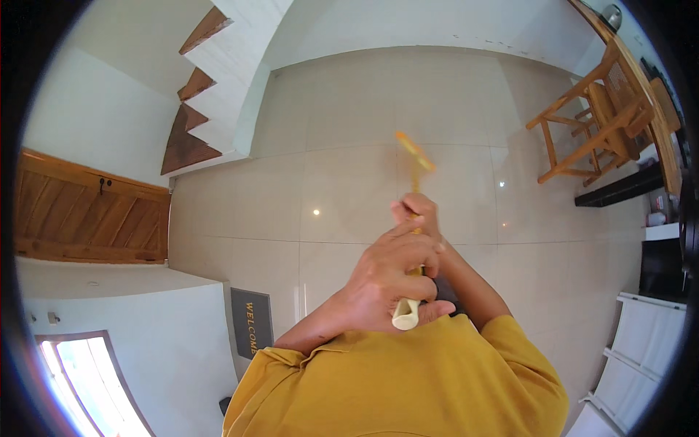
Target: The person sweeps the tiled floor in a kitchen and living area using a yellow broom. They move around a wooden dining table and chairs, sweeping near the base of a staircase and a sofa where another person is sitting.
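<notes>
My left hand point(390, 270) is wrapped around the upper part of a yellow pole, whose cream hollow end cap point(406, 314) sticks out below the palm, close to my chest. Farther along the same pole, my right hand point(421, 210) is closed on it, just beyond the left fingers. Past the right hand the pole runs to a narrow orange and yellow head point(416, 151), slanted over the tiled floor point(349, 185). The head is blurred, so its exact kind and whether it touches the tiles cannot be told.
A wooden chair point(611, 123) stands by a wooden counter point(647, 82) at the right. Stairs point(224, 82) rise at the upper left, near a wooden door point(93, 210). A grey doormat point(251, 322) lies by the left wall. White drawers point(633, 355) are at the lower right.
</notes>
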{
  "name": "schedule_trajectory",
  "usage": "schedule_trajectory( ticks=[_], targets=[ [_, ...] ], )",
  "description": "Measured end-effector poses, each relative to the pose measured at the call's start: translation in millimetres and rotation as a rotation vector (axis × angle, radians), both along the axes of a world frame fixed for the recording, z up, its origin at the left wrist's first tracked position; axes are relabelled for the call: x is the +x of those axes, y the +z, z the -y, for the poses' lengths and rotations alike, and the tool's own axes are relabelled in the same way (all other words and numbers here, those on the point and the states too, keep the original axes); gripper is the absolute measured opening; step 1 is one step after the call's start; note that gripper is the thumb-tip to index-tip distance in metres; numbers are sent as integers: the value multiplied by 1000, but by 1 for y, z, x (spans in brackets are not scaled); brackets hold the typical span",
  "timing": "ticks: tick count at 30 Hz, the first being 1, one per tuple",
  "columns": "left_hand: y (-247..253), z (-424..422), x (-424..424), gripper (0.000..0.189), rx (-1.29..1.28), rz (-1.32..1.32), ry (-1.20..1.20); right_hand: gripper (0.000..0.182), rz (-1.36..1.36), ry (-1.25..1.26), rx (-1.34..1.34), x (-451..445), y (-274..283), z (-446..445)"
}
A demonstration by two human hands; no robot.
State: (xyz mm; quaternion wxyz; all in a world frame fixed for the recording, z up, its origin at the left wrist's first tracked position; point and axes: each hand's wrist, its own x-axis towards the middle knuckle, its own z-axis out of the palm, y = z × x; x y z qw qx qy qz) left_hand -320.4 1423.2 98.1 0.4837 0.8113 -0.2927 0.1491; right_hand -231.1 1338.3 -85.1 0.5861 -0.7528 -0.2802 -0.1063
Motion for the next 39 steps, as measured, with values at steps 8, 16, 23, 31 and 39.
schedule_trajectory(
  ticks=[8, 16, 23, 31, 39],
  targets=[
    [-99, 1, 17, 20, -305, -514, -373, 29, 7, -299, -226, -15, -75, 78],
    [24, -28, -7, 11, -178, -521, -136, 28, -215, 32, -20, -46, 18, 14],
    [25, -19, -9, 16, 117, -509, 229, 32, -371, 331, 194, -43, -17, -76],
    [43, 4, -2, 23, 318, -283, -9, 35, -44, 302, 219, -13, 24, -50],
    [-1, 35, 33, 30, -306, 7, -296, 27, -103, -89, -64, -4, 16, 75]
  ],
)
